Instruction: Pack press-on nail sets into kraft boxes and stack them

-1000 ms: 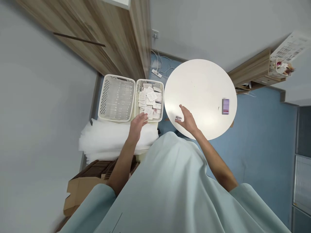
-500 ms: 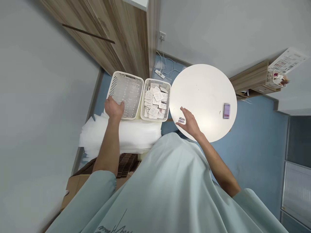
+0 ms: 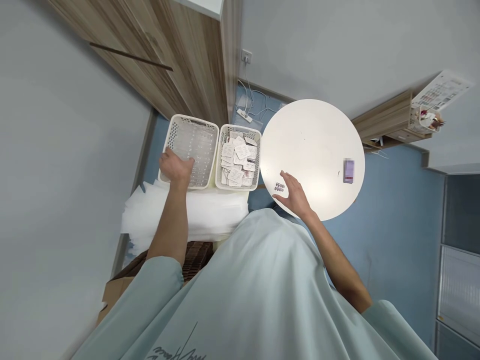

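My left hand (image 3: pixel 174 165) reaches over the near left part of a white perforated basket (image 3: pixel 216 145). Its thumb is spread over clear plastic packs (image 3: pixel 200 150) in the basket, and some fingertips are out of sight. That hand looks open, and I see nothing held in it. On the right, my right hand (image 3: pixel 295 197) is open above the near left edge of a round white table (image 3: pixel 315 135), thumb and fingers apart. Between them on the tabletop lies a small group of dark, patterned pieces (image 3: pixel 279 187) in two rows, too small to name.
A second white basket (image 3: pixel 220 170) holds many printed white cards (image 3: pixel 238 160). White foam-like sheets (image 3: pixel 213 212) lie in front of the baskets. A purple-screened phone-like object (image 3: pixel 348 171) rests on the table's right. Behind the baskets stands a wooden cabinet (image 3: pixel 187 40); cables and a power strip (image 3: pixel 244 115) lie beyond.
The view has shifted slightly. My left thumb stretches a little further right over the plastic packs. My right hand stays by the small pieces, still open.
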